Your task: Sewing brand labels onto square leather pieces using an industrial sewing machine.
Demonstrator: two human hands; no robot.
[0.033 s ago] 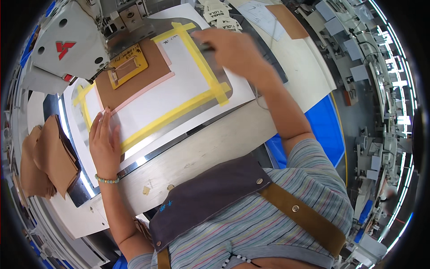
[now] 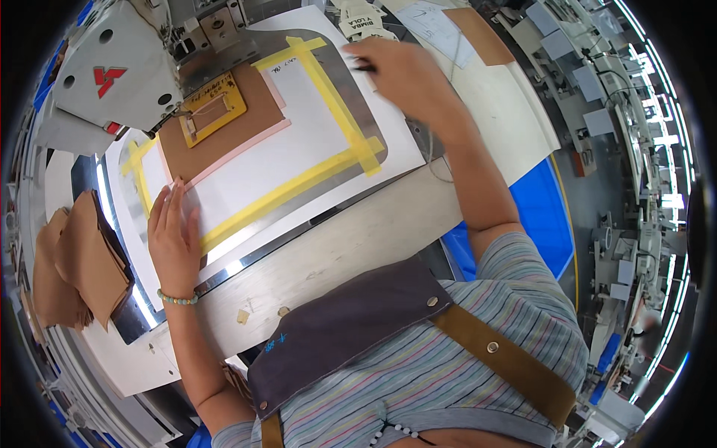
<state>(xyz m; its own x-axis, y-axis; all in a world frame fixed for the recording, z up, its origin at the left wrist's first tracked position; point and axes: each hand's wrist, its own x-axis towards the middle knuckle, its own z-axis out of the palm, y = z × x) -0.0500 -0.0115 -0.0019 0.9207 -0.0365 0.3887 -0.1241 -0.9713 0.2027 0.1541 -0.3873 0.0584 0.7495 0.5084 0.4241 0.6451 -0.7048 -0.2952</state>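
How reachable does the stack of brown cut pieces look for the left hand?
Probably yes: the stack of brown cut pieces lies to the left of the left hand, with only white sheet and shiny flat surface between them.

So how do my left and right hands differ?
Your left hand is at a corner of the brown panel; your right hand is near the pale labels. The left hand looks sharp; the right hand is blurred. The left hand has a bracelet at its wrist; the right hand has none. Both are ungloved.
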